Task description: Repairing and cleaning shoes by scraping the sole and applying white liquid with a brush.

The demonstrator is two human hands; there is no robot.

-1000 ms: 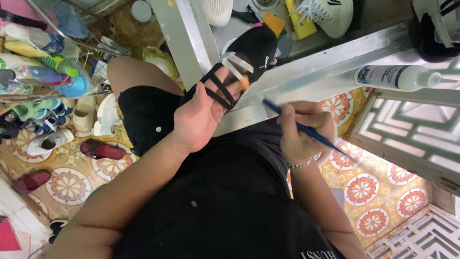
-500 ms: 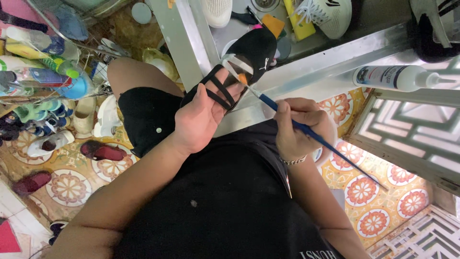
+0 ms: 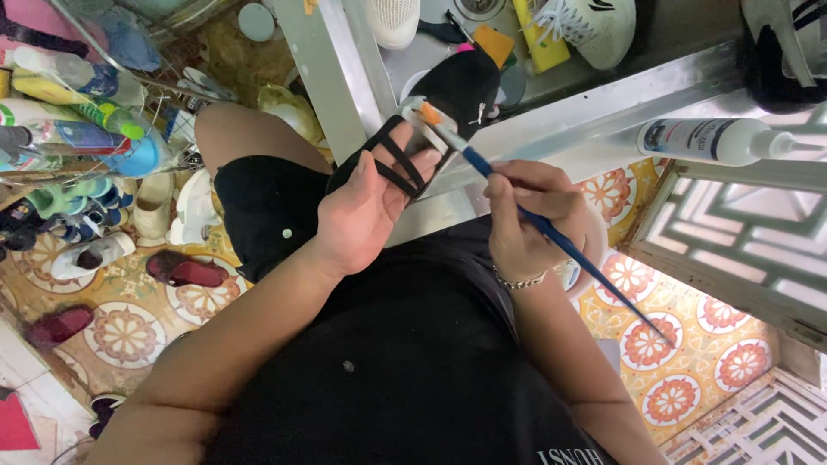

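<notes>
My left hand (image 3: pixel 372 207) grips a black strappy sandal (image 3: pixel 448 103), with the thin straps crossing my fingers and the black heel part pointing away from me. In my right hand (image 3: pixel 521 215) is a long blue-handled brush (image 3: pixel 551 237). Its orange-tinted tip rests against the pale insole of the sandal near the straps. A thin chain bracelet circles my right wrist. I wear a black shirt and black shorts.
A white glue bottle (image 3: pixel 715 139) lies on the metal ledge (image 3: pixel 603 103) to the right. Behind it a white sneaker (image 3: pixel 586 26) and other shoes sit in a tray. Bottles (image 3: pixel 77 120) crowd a wire rack on the left. Several shoes (image 3: pixel 177 269) lie on the patterned floor tiles.
My right hand has moved the brush from below the ledge up to the sandal, and the tip now touches the insole. The left hand holds the sandal almost still.
</notes>
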